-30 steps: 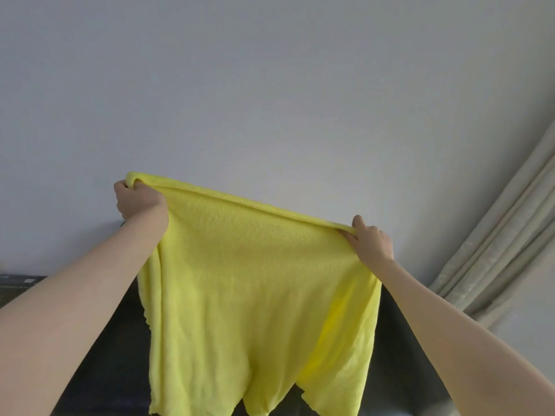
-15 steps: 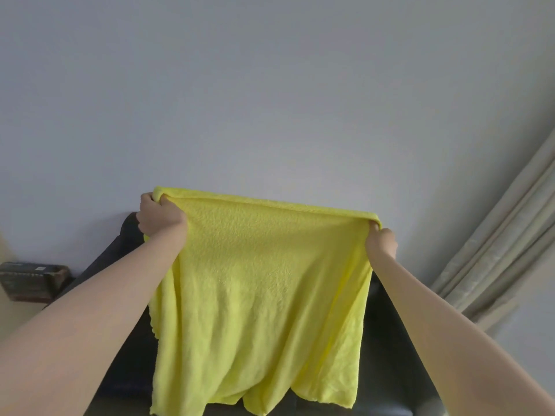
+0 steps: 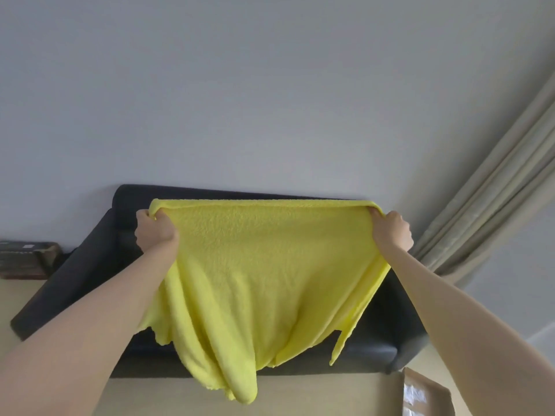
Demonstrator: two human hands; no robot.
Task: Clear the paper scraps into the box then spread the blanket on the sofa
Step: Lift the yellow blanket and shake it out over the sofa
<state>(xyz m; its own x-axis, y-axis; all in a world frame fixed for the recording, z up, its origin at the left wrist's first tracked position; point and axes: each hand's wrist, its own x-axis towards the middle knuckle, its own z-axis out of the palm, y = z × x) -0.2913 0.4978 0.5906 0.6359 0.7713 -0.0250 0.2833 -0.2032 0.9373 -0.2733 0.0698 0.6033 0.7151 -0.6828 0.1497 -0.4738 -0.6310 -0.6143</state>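
A yellow fleece blanket [image 3: 258, 271] hangs stretched between my two hands in front of a black sofa [image 3: 90, 265]. My left hand [image 3: 156, 229] grips its top left corner and my right hand [image 3: 392, 231] grips its top right corner. The top edge runs level, just under the sofa's backrest. The blanket's lower part sags over the seat and past the front edge. A cardboard box [image 3: 426, 394] with white paper scraps inside stands on the floor at the lower right.
A grey wall rises behind the sofa. Beige curtains [image 3: 492, 187] hang at the right. A dark wooden side unit [image 3: 27, 259] stands left of the sofa. Pale floor shows in front of the sofa.
My view has tilted down, so the whole sofa and the box have come into sight. Both hands have moved wider apart and the blanket's top edge is now pulled straight.
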